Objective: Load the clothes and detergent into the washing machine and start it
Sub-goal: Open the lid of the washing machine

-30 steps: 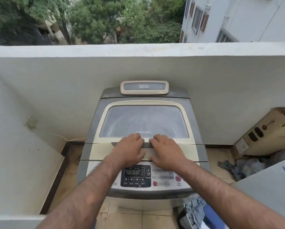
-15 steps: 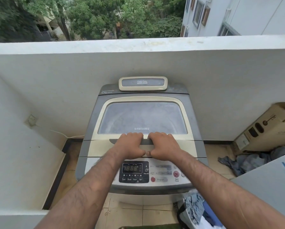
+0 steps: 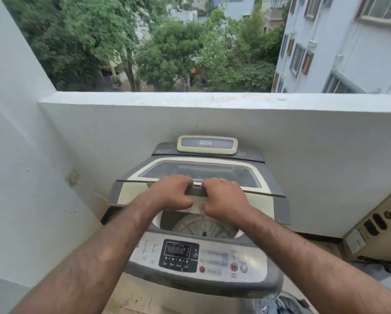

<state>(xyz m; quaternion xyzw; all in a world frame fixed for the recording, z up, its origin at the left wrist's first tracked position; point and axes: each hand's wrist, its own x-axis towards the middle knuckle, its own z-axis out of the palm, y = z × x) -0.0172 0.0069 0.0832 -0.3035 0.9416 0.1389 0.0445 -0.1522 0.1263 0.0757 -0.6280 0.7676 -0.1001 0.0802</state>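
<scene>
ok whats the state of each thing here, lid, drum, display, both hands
lid: partly raised, folding at its hinge
drum: exposed, no clothes visible inside
display: lit, showing digits
left hand: gripping the lid handle
right hand: gripping the lid handle
cardboard box: closed, lying on its side

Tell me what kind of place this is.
Most likely an upper-floor apartment balcony used as a laundry nook: a top-load washing machine stands against a white parapet wall, with treetops and a neighbouring apartment block beyond it.
</scene>
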